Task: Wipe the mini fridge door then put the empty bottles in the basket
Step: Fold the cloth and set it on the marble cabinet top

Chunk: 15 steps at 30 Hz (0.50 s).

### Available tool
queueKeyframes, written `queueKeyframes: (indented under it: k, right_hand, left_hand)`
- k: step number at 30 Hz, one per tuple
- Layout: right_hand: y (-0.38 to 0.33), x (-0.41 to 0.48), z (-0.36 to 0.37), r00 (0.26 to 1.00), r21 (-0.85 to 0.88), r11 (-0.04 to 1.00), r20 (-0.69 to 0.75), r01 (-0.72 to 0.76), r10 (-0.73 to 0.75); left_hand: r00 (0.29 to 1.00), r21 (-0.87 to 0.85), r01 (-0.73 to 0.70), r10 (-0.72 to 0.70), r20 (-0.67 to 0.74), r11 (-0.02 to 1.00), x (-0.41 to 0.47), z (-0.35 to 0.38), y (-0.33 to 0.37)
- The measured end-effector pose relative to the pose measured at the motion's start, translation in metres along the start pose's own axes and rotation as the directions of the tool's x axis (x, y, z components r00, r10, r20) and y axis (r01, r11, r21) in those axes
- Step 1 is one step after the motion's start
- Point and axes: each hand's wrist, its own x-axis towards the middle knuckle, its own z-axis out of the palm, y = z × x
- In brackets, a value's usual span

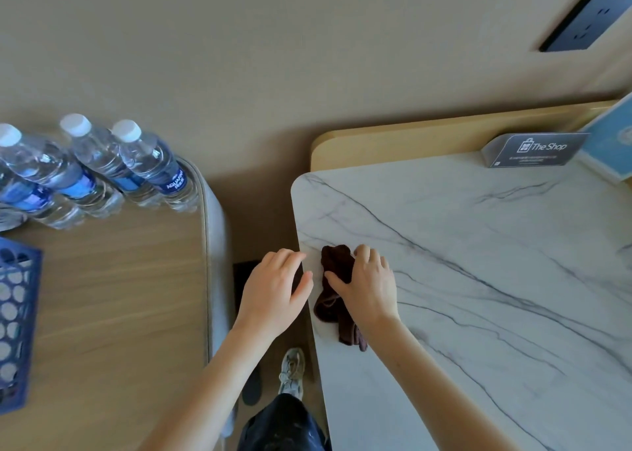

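While the right hand [367, 290] presses its fingers [364, 255] down on the dark brown cloth [337, 293], gathering it into a firm wad looks the sound move.
Cloth lies crumpled near the marble bench's [478, 262] left edge; the left hand [273, 293] hovers spread and empty. Capped clear bottles [102, 167] stand beyond the blue basket [17, 314]; the fridge door is unseen.

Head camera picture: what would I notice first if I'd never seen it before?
Probably the two hands in the middle: the right hand presses on a dark brown cloth at the near left corner of the white marble counter, and the left hand hovers open beside it. Next, the water bottles with white caps and blue labels standing at the far left on the wooden table, with a blue basket at the left edge.
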Motion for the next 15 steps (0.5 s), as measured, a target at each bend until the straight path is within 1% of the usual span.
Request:
queueKeyframes:
  k: [3, 5, 7, 9, 10, 13, 15]
  right_hand:
    - [-0.002, -0.005, -0.004, 1.000, -0.036, 0.999, -0.011, 0.019, -0.019]
    - [-0.007, -0.006, -0.008, 0.992, -0.062, 0.994, -0.079, 0.095, -0.100]
    - [-0.011, -0.009, -0.013, 0.980, -0.045, 0.989, -0.137, 0.138, -0.143]
    - [-0.013, -0.011, -0.021, 0.986, 0.058, 0.989, -0.106, 0.133, -0.127]
    - [-0.013, -0.011, -0.025, 0.992, 0.142, 0.984, -0.082, 0.111, -0.100]
    - [-0.016, -0.011, -0.045, 0.998, 0.404, 0.914, -0.063, 0.029, -0.003]
    - [-0.020, -0.010, -0.058, 0.997, 0.486, 0.873, -0.081, 0.025, 0.016]
  left_hand:
    - [1.000, -0.012, -0.008, 0.008, 0.010, 1.000, -0.001, 0.002, -0.003]
    - [1.000, -0.017, -0.016, 0.016, 0.003, 1.000, -0.002, 0.002, -0.004]
    - [1.000, -0.011, -0.023, 0.023, -0.012, 1.000, -0.002, 0.000, -0.004]
    - [0.999, -0.003, -0.021, 0.021, -0.029, 1.000, -0.002, -0.002, -0.005]
    - [0.999, 0.000, -0.016, 0.016, -0.036, 1.000, -0.002, -0.004, -0.005]
    - [0.999, 0.009, -0.005, 0.006, -0.046, 1.000, 0.001, -0.010, -0.004]
    - [0.998, 0.001, 0.012, -0.012, -0.060, 1.000, 0.003, -0.016, -0.002]
